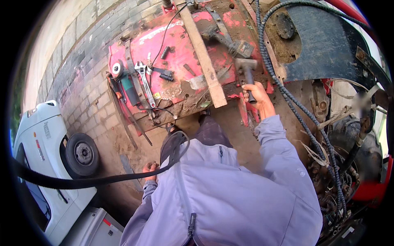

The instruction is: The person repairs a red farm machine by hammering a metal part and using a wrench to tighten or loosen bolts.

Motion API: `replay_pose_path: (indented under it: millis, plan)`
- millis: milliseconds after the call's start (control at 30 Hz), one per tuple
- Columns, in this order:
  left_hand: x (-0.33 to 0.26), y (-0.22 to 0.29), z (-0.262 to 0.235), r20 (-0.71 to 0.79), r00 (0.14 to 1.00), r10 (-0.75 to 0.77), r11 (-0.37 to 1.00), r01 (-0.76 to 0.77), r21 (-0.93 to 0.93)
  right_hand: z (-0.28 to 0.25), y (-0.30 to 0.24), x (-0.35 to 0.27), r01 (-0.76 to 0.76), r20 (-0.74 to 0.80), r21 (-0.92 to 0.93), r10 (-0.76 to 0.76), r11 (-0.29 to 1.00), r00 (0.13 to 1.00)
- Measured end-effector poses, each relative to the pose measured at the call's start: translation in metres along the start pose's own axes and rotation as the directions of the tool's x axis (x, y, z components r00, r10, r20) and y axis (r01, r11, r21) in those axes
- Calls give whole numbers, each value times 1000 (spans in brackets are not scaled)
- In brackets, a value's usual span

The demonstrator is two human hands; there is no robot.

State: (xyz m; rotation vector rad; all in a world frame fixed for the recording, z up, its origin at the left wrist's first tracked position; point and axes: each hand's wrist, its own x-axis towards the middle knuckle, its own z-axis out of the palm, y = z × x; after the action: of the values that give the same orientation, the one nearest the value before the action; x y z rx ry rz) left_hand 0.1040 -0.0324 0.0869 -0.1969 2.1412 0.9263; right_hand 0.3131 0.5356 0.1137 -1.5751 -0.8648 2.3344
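Observation:
My right hand (pixel 258 96) is wrapped round the dark handle of a club hammer (pixel 246 64), whose grey head is over the right side of a worn red machine cover (pixel 189 61). Down by my left side, my left hand (pixel 151 169) has its fingers curled in, and I see nothing in them. A cordless impact wrench (pixel 230 43) lies just beyond the hammer head. On the cover's left part are a teal angle grinder (pixel 128 87), a chrome adjustable wrench (pixel 144 84) and a small black cylinder (pixel 165 52).
A rusty metal bar (pixel 205 61) runs across the cover. Dark wrapped hoses (pixel 283 92) hang along the right, beside exposed machinery (pixel 336 172). A black strap (pixel 102 180) crosses the lower left. A white vehicle (pixel 47 139) stands left on the brick paving (pixel 96 96).

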Motion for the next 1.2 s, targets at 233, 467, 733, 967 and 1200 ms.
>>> replay_pose_path:
  millis: [233, 467, 733, 967, 1200]
  plan:
    - [11, -141, -33, -5, 988, 154, 936, -145, 320, 35, 29, 6, -161, 117, -218, 190, 963, 975]
    - [-14, -29, 12, 20, 998, -65, 997, 65, -35, 8, 45, 9, 13, -205, 179, 24, 984, 979]
    - [-5, -71, 9, 38, 999, -32, 987, 26, 162, 9, 28, 1, -158, 141, 29, 153, 987, 978]
    - [-23, -72, 10, -32, 999, -14, 994, 17, 107, -32, 18, -8, 163, -308, 224, -89, 961, 947]
    - [-18, -122, 0, 24, 1000, 17, 985, -21, 170, 37, 44, 4, -121, -124, -358, 82, 926, 989]
